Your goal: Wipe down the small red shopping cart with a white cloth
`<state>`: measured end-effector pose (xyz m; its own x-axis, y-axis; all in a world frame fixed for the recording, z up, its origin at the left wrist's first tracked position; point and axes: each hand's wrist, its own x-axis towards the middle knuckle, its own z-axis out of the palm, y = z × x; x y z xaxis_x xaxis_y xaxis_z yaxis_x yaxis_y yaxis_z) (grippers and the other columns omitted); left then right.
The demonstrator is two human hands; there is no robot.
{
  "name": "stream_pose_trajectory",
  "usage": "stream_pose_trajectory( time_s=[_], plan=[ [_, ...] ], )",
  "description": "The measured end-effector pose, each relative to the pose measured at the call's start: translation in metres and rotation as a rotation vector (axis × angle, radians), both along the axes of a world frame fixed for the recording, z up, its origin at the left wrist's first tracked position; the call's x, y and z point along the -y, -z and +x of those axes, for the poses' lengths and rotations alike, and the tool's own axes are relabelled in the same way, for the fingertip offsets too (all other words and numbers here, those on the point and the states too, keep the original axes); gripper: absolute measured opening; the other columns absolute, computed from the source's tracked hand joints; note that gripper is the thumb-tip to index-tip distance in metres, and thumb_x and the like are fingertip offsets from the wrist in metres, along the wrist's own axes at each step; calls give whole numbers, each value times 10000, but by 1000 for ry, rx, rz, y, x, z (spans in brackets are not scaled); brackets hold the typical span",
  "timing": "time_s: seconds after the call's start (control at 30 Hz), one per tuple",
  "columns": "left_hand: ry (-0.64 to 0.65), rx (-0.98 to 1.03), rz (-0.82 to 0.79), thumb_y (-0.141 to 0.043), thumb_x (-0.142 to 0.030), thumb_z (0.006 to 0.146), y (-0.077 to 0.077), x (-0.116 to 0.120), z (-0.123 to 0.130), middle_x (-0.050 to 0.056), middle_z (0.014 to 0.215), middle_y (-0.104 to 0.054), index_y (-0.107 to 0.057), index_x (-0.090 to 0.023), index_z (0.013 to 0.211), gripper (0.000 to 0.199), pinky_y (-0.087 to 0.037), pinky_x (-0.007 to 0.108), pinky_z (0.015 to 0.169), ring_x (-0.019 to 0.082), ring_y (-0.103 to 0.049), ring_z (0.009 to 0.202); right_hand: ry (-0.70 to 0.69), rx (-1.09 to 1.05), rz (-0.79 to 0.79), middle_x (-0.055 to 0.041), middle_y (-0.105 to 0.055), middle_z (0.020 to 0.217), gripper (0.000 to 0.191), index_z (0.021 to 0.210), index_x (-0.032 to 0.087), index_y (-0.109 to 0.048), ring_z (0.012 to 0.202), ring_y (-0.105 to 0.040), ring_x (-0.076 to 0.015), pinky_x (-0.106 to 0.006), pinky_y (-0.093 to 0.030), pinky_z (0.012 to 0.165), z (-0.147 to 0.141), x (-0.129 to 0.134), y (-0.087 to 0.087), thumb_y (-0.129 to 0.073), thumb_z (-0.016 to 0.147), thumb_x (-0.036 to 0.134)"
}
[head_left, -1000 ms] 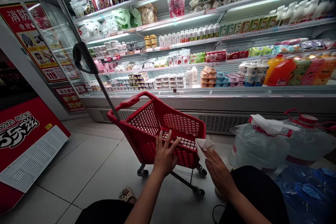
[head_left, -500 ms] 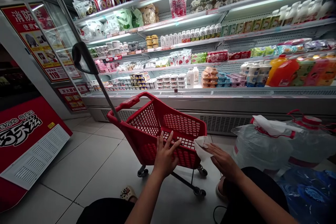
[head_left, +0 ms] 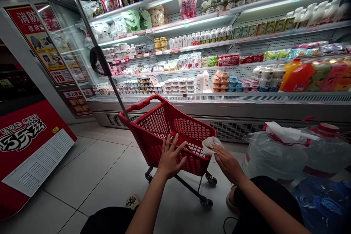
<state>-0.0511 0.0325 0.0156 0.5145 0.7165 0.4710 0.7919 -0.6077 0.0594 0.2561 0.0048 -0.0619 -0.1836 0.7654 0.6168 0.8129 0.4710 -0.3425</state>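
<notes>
A red plastic shopping cart [head_left: 189, 124] on black casters stands in front of me, with a perforated basket and a long metal pole at its handle end. My left hand [head_left: 170, 159] is spread open with its palm against the near side of the basket, fingers reaching towards the top rim. At the basket's right end, my right hand [head_left: 226, 159] presses a white tissue [head_left: 211, 144] against the corner of the rim. The fingers of that hand are held together over the tissue and hide part of it.
A lit refrigerated shelf unit [head_left: 246, 108] full of dairy and drinks runs behind the cart. Large water jugs [head_left: 276, 157] and a blue water bottle [head_left: 323, 204] stand at the right. A red freezer chest [head_left: 30, 128] is on the left. A thin black cable lies near my right foot.
My right hand has moved slightly up and left, and the tissue now lies bunched over the rim corner. The cart's handle end and pole have shifted right. My left hand stays on the basket.
</notes>
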Motion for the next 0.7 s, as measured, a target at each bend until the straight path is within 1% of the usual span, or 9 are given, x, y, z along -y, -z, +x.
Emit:
stream_pose_trajectory(
  time_s=[0.07, 0.1, 0.17, 0.23, 0.3, 0.4, 0.47, 0.57, 0.7],
  plan=[
    [-60, 20, -19, -548, -497, 1013, 3, -4, 3, -7, 1766, -68, -369, -415, 1602, 621, -111, 681, 1266, 371, -32, 1618, -4, 16, 22, -57, -568, 1531, 489, 1568, 252, -473, 1462, -482, -249, -495, -482, 1179, -14, 12, 0, -374, 1096, 328],
    [-100, 38, -26, -530, -570, 1009, 6, -6, 6, 26, 1768, -53, -343, -386, 1619, 664, -107, 687, 1262, 378, -45, 1617, -12, 31, 35, -51, -556, 1542, 492, 1577, 258, -458, 1467, -475, -245, -491, -480, 1182, -22, 17, 0, -379, 1094, 312],
    [-179, 81, -34, -517, -686, 970, 13, -6, 14, 119, 1762, -25, -252, -276, 1661, 846, -115, 682, 1261, 393, -56, 1614, -34, 66, 56, -36, -522, 1572, 507, 1596, 272, -420, 1482, -454, -237, -484, -467, 1195, -38, 28, -2, -383, 1090, 276],
    [-215, 103, -30, -511, -746, 938, 21, -1, 25, 186, 1751, -12, -142, -178, 1680, 1004, -131, 672, 1262, 403, -43, 1612, -60, 98, 73, -32, -483, 1601, 530, 1614, 270, -382, 1495, -433, -233, -475, -461, 1200, -52, 36, -5, -393, 1085, 250],
    [-172, 78, -10, -503, -752, 936, 27, 8, 35, 186, 1750, -11, -85, -168, 1684, 1037, -149, 653, 1265, 397, -39, 1613, -88, 121, 103, -54, -471, 1608, 543, 1618, 241, -372, 1494, -435, -234, -465, -469, 1195, -62, 40, -7, -414, 1077, 233],
    [-56, 1, 30, -476, -696, 976, 31, 22, 41, 136, 1758, -52, -96, -199, 1685, 946, -194, 571, 1281, 347, -75, 1619, -166, 167, 153, -95, -522, 1568, 541, 1603, 187, -398, 1477, -459, -235, -459, -474, 1191, -68, 38, -11, -443, 1064, 207],
    [-36, -31, 50, -454, -674, 996, 30, 28, 40, 130, 1753, -120, -128, -185, 1681, 903, -194, 538, 1291, 318, -121, 1617, -230, 213, 163, -96, -543, 1551, 549, 1596, 185, -409, 1472, -467, -233, -464, -465, 1199, -63, 31, -14, -445, 1049, 175],
    [-56, -62, 72, -455, -676, 997, 27, 30, 31, 137, 1726, -236, -196, -182, 1668, 872, -130, 564, 1304, 307, -220, 1597, -270, 260, 159, -71, -553, 1546, 581, 1587, 219, -429, 1450, -497, -220, -485, -439, 1219, -43, 15, -19, -410, 1016, 113],
    [-78, -62, 96, -476, -634, 1006, 26, 28, 18, 132, 1713, -280, -258, -201, 1651, 807, -113, 572, 1305, 303, -268, 1581, -167, 218, 130, -55, -593, 1509, 533, 1554, 252, -488, 1405, -551, -226, -514, -427, 1225, -2, -16, -21, -394, 1037, 161]
  ],
)
